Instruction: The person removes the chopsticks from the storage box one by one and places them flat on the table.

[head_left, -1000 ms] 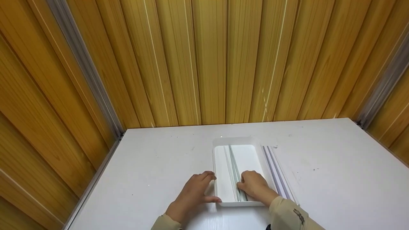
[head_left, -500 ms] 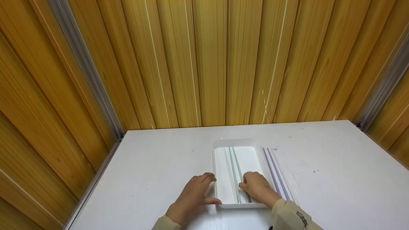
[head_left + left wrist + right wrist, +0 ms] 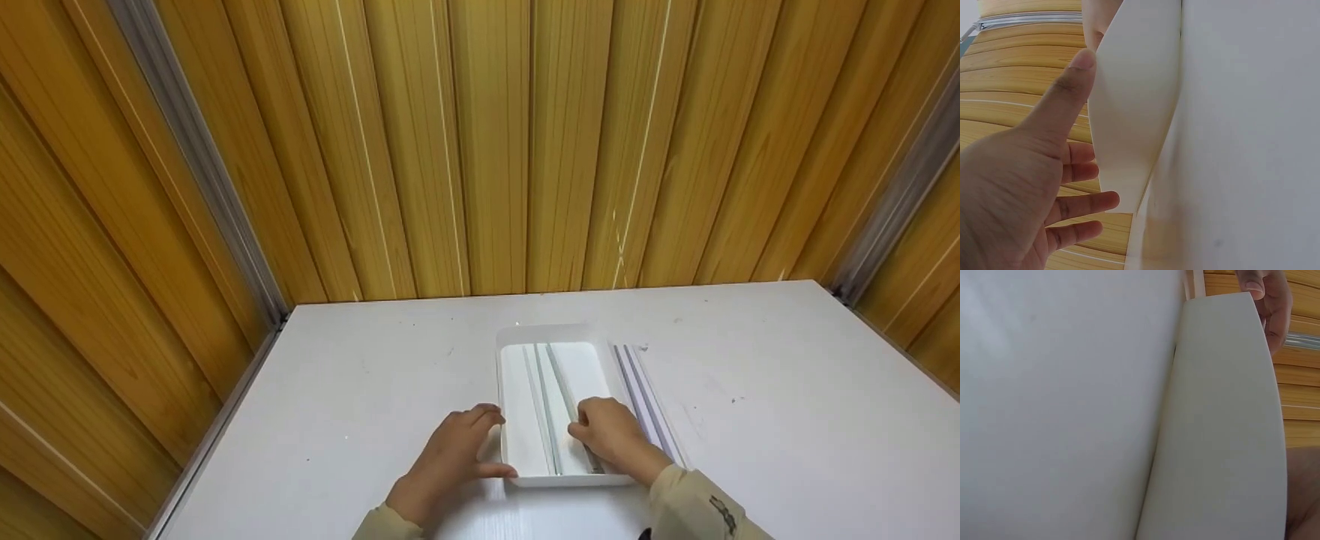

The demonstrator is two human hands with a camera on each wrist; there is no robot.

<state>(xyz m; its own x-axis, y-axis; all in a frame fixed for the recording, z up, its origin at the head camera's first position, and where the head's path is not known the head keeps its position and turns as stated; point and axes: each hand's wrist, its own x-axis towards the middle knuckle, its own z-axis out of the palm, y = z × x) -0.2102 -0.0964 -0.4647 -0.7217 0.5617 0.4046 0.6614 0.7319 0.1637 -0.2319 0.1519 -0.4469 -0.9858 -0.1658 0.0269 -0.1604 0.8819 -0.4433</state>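
Note:
A shallow white tray (image 3: 574, 481) lies on the white table with thin pale green sticks lengthwise inside. My right hand (image 3: 611, 435) reaches in over its right wall and pinches the near part of the rightmost green stick (image 3: 559, 369), which slants across the tray floor. Two more green sticks (image 3: 545, 397) lie left of it, side by side. At the tray's near left corner, my left hand (image 3: 450, 451) has its thumb on the rim and its fingers along the left wall. The left wrist view shows those fingers (image 3: 1084, 207) extended beside the tray wall (image 3: 1134, 95).
Purple sticks (image 3: 645, 405) lie on the table along the tray's right side, under a clear or white strip. The table (image 3: 360, 405) runs back to a yellow wood-patterned wall (image 3: 495, 150), with a grey metal post (image 3: 202, 150) at the left corner.
My right hand has moved to the right, drawing the green stick away from the other two, so gaps now show between them. My left hand stays at the tray corner.

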